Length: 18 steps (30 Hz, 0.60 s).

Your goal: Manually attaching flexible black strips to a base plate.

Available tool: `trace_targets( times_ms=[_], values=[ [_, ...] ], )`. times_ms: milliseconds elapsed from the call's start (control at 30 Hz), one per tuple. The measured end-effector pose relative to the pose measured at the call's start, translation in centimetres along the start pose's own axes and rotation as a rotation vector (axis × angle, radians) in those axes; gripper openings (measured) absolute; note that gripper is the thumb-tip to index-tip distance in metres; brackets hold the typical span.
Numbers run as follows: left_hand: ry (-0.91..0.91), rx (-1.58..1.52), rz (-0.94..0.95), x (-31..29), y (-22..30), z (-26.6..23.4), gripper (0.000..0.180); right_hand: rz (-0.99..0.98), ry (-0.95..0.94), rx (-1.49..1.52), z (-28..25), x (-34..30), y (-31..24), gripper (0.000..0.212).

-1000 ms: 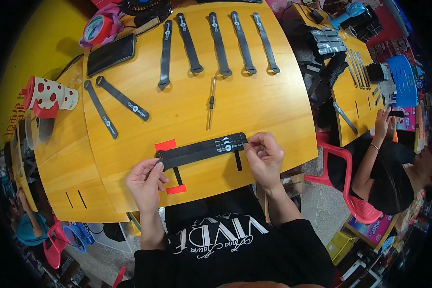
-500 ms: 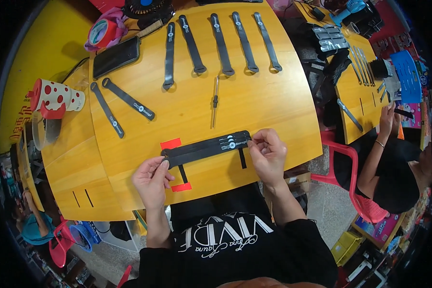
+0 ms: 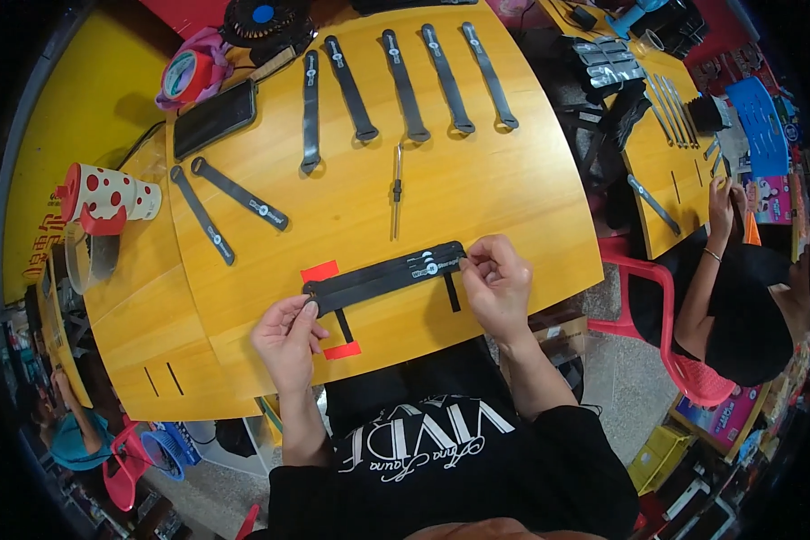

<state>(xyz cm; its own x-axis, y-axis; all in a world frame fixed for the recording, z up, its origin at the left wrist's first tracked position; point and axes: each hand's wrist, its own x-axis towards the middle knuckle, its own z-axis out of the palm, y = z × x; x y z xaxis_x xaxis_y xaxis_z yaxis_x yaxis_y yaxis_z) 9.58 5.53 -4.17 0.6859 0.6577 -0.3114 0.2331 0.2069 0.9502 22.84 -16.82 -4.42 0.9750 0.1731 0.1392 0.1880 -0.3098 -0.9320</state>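
Note:
A small stack of black storage straps (image 3: 369, 280) with white print lies lengthwise near the table's front edge. The straps overlap, their ends fanned slightly apart. My left hand (image 3: 286, 342) pinches the looped left end between thumb and fingers. At the right end, my right hand (image 3: 498, 286) is closed on the printed tip. Beneath the stack run two short black strips, the left strip (image 3: 344, 326) and the right strip (image 3: 452, 292). Red tape (image 3: 320, 271) shows behind the stack's left end, and another red piece (image 3: 343, 349) lies in front of it.
Several single straps (image 3: 402, 85) lie spread along the back, two more at the left. A thin double-ended tool (image 3: 397, 191) lies mid-table. Left stand a dotted cup (image 3: 117, 196), a phone (image 3: 214, 119) and a tape roll (image 3: 186, 77). A co-worker (image 3: 749, 306) sits at the right table (image 3: 643, 162).
The whole view has shifted slightly. Both hands keep their grip on the strap ends, with almost no movement. The co-worker's hands at right have moved a little.

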Motion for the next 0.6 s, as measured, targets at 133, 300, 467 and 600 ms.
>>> trace_targets(
  times_ms=[133, 300, 467, 600],
  values=[
    [-0.02, -0.011, 0.017, 0.1, -0.3, -0.2, 0.01, 0.032, 0.001, 0.011, 0.1, -0.1, 0.2, 0.013],
    [0.005, -0.019, 0.011, 0.1, -0.3, -0.1, 0.011, 0.033, -0.035, -0.03, -0.1, -0.3, 0.2, 0.013],
    [-0.017, 0.004, 0.01, 0.1, -0.7, -0.7, 0.01, 0.011, -0.009, 0.006, 0.4, -0.1, 0.4, 0.013],
    [0.018, 0.036, 0.004, 0.1, -0.1, -0.1, 0.009, 0.021, 0.006, -0.028, -0.3, 0.1, 0.0, 0.013]
  ],
)
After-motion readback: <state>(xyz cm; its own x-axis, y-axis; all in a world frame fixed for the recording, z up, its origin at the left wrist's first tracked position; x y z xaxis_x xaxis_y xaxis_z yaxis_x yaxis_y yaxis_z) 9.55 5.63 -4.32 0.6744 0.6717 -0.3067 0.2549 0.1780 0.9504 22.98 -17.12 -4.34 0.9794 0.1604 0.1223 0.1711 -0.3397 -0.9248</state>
